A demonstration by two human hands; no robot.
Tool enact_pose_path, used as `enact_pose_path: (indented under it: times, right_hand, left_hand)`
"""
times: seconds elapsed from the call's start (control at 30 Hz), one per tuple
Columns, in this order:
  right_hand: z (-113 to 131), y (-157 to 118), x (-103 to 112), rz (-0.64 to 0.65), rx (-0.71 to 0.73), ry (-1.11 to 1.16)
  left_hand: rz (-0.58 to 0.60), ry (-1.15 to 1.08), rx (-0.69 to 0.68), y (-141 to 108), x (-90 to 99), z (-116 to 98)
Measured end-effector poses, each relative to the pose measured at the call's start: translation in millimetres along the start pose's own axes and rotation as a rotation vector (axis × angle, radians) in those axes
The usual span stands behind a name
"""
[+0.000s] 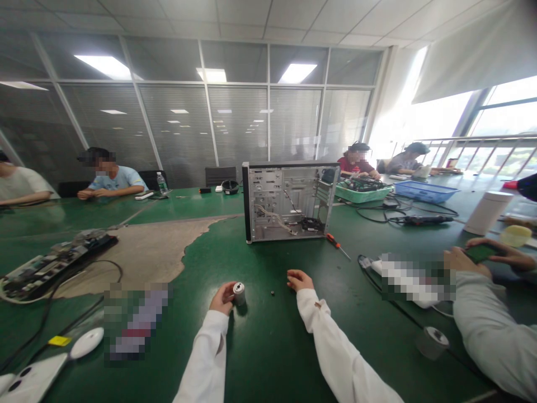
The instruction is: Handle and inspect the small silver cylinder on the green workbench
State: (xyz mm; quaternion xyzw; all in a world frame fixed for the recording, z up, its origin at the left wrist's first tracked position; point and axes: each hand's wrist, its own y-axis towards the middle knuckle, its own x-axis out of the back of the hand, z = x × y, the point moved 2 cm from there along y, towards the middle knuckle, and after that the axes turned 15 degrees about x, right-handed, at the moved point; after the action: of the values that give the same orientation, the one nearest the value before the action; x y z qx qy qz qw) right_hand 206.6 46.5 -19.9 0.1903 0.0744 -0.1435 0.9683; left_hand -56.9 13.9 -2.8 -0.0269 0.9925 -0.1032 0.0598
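My left hand point(222, 298) has its fingers and thumb closed against the left side of a small silver metal cylinder point(239, 294). That cylinder stands upright on the green table and has a dark hole in its top. To its right lies a tiny dark piece point(272, 293), too small to name. My right hand point(300, 280) hovers over or rests on the table beyond this piece, fingers loosely bent and apart, with nothing visible in them. Further ahead stands an open computer case point(289, 202), its bare metal inside and loose cables showing. An orange-handled screwdriver point(338, 246) lies by its right corner.
A co-worker's hands point(474, 257) hold a green board at right, near a white power strip point(406, 281) and another metal cylinder point(434, 342). Left are a circuit-board assembly point(59, 260), cables and a white phone point(36, 380). Green point(364, 193) and blue baskets point(425, 191) stand behind.
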Motion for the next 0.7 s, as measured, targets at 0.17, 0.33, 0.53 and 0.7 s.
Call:
enact_pose_path:
  times: [0.17,0.33,0.53,0.7]
  right_hand:
    - [-8.7,10.6,12.8,-0.130,-0.155,0.217]
    - [-9.5,9.9,13.6,-0.159,-0.239,0.324]
    - [-2.9,7.8,12.4,-0.150,-0.245,0.346]
    - [4.9,5.8,9.0,-0.132,-0.197,0.322]
  left_hand:
    - [-0.009,-0.216,0.093,4.7,8.2,1.3]
    - [-0.117,-0.566,0.202,-1.7,19.6,-5.1]
    - [-0.181,-0.830,0.124,-10.3,43.0,-18.1]
    - [-0.122,-0.825,0.059,-10.6,44.8,-21.4]
